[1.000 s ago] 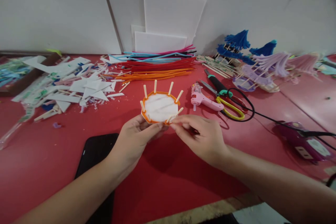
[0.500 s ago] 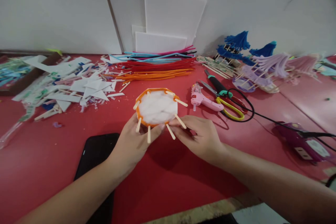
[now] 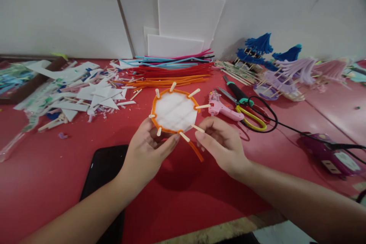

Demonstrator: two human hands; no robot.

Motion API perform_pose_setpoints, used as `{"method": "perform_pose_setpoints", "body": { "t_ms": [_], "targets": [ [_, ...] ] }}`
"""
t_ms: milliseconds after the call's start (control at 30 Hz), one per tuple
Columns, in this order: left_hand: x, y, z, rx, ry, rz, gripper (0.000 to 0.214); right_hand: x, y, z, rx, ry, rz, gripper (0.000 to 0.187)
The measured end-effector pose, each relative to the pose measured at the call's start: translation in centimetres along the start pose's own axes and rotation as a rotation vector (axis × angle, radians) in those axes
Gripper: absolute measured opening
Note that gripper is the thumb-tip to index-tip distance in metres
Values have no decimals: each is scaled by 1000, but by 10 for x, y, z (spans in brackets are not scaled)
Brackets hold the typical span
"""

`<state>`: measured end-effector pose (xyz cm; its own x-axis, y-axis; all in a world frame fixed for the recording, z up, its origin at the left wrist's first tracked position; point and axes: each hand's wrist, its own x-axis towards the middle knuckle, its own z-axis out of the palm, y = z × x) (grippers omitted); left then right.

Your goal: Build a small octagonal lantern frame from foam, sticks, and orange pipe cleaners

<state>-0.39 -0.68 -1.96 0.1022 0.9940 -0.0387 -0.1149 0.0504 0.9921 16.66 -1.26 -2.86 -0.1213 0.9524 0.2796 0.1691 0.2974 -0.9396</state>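
Centre stage, a flat white disc (image 3: 175, 111) wears fuzzy orange trim (image 3: 154, 107) around most of its edge, slim pale sticks (image 3: 195, 92) bristling outward, and the left hand (image 3: 147, 146) has it firmly gripped at seven o'clock. At four, the right hand (image 3: 221, 145) curls beside one stick, whether pinching it I can't tell, while an orange tail (image 3: 196, 151) dangles at five. Smooth pink glue gun (image 3: 227, 111) at three, soft bundled stems (image 3: 171, 70) at twelve!

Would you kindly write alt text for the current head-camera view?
The left hand holds a white disc, partly edged by an orange strip and ringed with short sticks; the right hand close beside it. On the red table lie a pink glue gun and a black phone.
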Motion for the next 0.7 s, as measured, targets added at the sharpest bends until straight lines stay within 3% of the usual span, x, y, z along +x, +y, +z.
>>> {"method": "perform_pose_setpoints", "body": {
  "t_ms": [67,167,400,600,700],
  "targets": [
    [-1,0,0,9,5,-10,39,2,3,1,98,38,63,21],
    [-1,0,0,37,4,-11,35,3,7,2,180,-4,72,34],
    [-1,4,2,76,14,15,40,2,7,7,314,-22,137,41],
    [-4,3,1,199,31,15,31,2,7,11,279,52,186,47],
    [-5,2,0,216,3,36,34,4,6,9,276,3,216,46]
  ]
}}
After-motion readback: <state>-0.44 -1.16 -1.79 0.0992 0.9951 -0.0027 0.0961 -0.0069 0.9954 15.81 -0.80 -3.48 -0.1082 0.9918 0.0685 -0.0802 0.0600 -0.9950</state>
